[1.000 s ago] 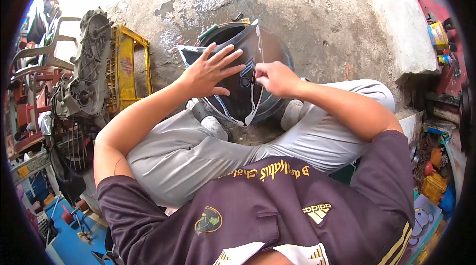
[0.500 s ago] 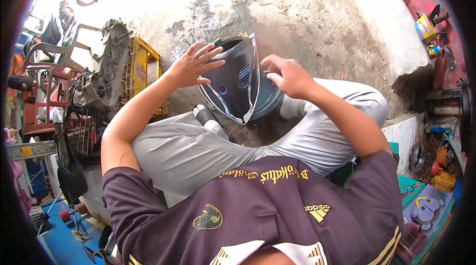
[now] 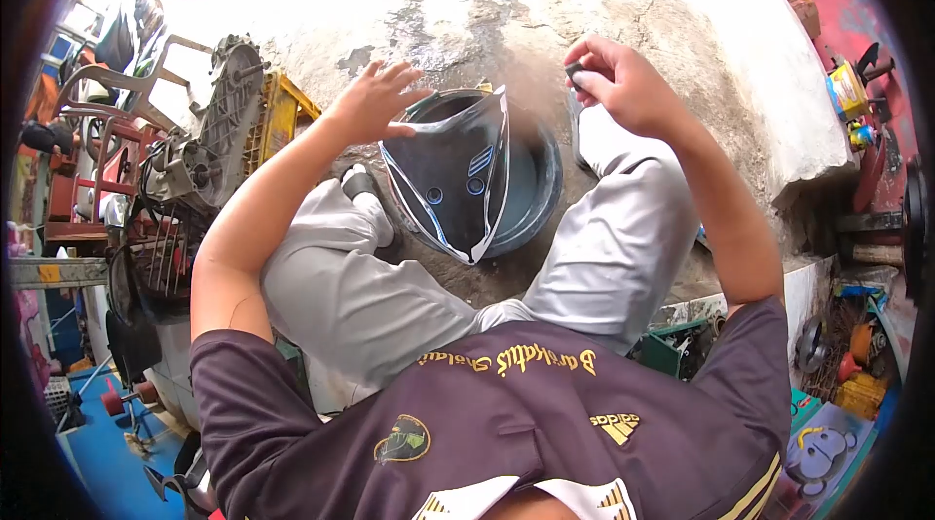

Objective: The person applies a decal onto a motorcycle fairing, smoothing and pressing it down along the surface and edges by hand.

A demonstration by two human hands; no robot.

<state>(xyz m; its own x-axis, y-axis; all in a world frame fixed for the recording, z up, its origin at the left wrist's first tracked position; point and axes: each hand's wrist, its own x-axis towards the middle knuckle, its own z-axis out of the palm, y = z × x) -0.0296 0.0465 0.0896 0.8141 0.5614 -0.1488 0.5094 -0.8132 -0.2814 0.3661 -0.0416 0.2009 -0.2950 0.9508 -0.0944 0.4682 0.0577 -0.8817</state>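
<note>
A dark triangular panel [image 3: 453, 169], like a motorcycle fairing piece, lies tilted across a round blue-grey basin [image 3: 548, 191]. It has white-blue edges and small blue-ringed marks. My left hand [image 3: 375, 103] is open, fingers spread, at the panel's upper left edge; whether it touches is not clear. My right hand [image 3: 628, 87] is raised to the right of the basin, apart from the panel. Its thumb and fingers pinch a small dark piece [image 3: 575, 75], whose kind I cannot make out.
My legs in grey trousers [image 3: 618, 228] flank the basin. On the left are a yellow crate [image 3: 282, 106], a metal engine casing [image 3: 229, 92] and a reddish-brown chair [image 3: 117, 130]. A rough concrete edge [image 3: 813, 169] stands at the right. The floor [image 3: 584, 9] has damp streaks.
My right hand has moved up and right, away from the panel. My left hand stays spread near the panel's edge. My legs have shifted, and more of the basin shows.
</note>
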